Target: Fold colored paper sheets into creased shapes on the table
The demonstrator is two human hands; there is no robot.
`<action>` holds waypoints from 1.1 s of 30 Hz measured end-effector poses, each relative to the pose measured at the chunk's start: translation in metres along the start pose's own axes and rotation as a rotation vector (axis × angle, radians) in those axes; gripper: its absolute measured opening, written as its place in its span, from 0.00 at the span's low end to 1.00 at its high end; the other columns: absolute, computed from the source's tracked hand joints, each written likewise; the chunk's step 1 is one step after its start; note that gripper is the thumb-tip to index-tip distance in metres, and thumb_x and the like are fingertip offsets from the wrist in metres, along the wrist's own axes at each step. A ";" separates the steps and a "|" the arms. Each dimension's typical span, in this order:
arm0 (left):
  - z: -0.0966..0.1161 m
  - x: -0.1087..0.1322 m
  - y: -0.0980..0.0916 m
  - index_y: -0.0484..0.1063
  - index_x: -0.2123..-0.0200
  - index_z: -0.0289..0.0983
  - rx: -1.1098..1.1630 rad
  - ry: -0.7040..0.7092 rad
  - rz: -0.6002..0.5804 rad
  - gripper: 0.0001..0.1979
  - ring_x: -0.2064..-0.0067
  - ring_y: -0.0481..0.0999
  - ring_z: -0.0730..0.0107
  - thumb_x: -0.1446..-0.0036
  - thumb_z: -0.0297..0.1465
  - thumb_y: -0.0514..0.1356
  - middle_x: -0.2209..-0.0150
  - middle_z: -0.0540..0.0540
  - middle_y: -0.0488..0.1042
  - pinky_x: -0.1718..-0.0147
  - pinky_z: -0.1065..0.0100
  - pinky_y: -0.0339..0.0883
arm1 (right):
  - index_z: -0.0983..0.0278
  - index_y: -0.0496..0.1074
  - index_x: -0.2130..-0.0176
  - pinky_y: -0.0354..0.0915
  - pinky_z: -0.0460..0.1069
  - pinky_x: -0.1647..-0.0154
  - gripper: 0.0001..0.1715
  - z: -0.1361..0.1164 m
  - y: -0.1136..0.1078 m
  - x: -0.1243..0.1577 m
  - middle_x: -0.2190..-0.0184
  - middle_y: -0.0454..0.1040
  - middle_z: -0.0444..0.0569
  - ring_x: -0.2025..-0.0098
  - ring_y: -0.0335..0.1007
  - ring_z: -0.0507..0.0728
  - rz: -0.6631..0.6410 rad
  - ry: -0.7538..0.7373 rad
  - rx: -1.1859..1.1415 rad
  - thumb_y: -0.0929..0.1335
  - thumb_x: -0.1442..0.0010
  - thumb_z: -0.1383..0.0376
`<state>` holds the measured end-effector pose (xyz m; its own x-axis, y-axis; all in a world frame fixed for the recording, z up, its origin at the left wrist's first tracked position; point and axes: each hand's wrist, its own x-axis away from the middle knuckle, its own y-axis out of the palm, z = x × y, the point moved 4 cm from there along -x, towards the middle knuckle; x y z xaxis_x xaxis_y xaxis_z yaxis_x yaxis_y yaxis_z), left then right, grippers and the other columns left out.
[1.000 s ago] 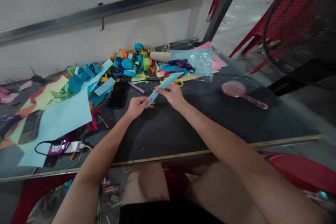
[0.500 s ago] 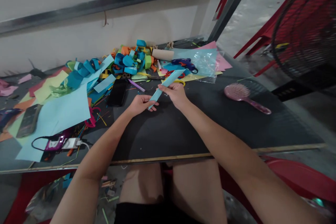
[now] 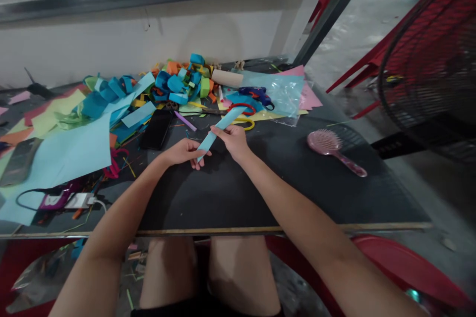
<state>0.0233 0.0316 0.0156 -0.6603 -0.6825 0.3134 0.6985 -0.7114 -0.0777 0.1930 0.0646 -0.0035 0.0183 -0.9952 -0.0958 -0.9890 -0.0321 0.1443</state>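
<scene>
A long light-blue paper strip slants up to the right over the dark table. My left hand pinches its lower end, fingers closed. My right hand grips the strip near its middle, fingers closed on it. Just beyond the strip's far end lie red-handled and yellow-handled scissors. A black phone lies left of my left hand.
A heap of coloured paper loops and strips is at the back. A large light-blue sheet and a charger with cable are at left. A blue glue gun, a plastic bag, a pink hairbrush and a fan grille are at right.
Both hands keep hold of the strip and have drawn a little nearer to me; the camera view has tilted and shifted slightly.
</scene>
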 end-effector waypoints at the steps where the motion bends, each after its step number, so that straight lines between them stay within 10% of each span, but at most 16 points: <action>1: 0.000 0.000 0.000 0.76 0.54 0.28 0.003 -0.006 -0.002 0.23 0.77 0.78 0.74 0.44 0.42 0.67 0.73 0.44 0.80 0.77 0.76 0.71 | 0.62 0.80 0.71 0.69 0.52 0.65 0.23 0.000 -0.001 -0.001 0.73 0.79 0.49 0.68 0.74 0.58 0.008 -0.007 0.040 0.76 0.55 0.46; 33: -0.005 0.012 -0.003 0.78 0.53 0.30 0.112 0.070 -0.033 0.28 0.71 0.82 0.68 0.56 0.39 0.74 0.61 0.34 0.82 0.71 0.72 0.75 | 0.61 0.75 0.75 0.63 0.48 0.76 0.29 0.005 -0.003 -0.020 0.80 0.72 0.44 0.77 0.66 0.51 0.118 -0.010 -0.098 0.78 0.62 0.41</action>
<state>0.0116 0.0245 0.0154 -0.6984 -0.6716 0.2474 0.6997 -0.7134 0.0387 0.1946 0.0851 -0.0071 -0.0995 -0.9916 -0.0822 -0.9652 0.0761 0.2501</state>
